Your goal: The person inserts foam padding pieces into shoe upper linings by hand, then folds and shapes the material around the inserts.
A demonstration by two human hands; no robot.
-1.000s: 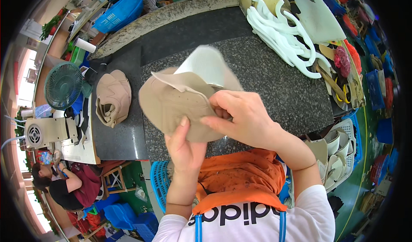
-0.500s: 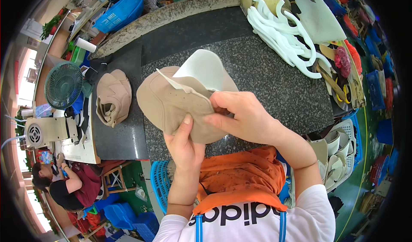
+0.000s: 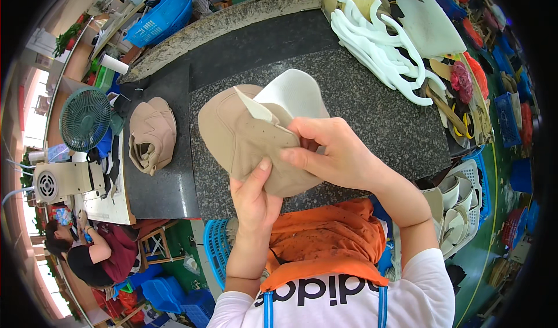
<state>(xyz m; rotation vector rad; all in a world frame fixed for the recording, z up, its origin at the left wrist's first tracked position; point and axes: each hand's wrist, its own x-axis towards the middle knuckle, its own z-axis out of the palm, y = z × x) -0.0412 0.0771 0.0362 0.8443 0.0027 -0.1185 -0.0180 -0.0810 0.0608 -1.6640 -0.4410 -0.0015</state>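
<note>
A beige shoe upper (image 3: 232, 130) with a row of small holes is held over the granite slab (image 3: 383, 130). A white, rounded lining piece (image 3: 296, 92) stands up from its far side, and a pale pointed flap (image 3: 254, 106) sticks out of the opening. My left hand (image 3: 253, 197) grips the upper's near edge, thumb on the outer face. My right hand (image 3: 334, 153) pinches the right edge between thumb and fingers; some of its fingertips are hidden inside. A folded stack of beige uppers (image 3: 152, 133) lies on the dark surface to the left.
White curved foam strips (image 3: 378, 49) lie at the far right, near yellow-handled scissors (image 3: 465, 127). A white basket (image 3: 465, 194) of pale pieces stands right of me. A blue basket (image 3: 216, 252) is at my left side. Farther left, a person (image 3: 102, 249) sits near a green fan (image 3: 85, 118).
The upper has shifted right and tilted a little in my hands. My right hand has moved slightly right, still pinching the edge.
</note>
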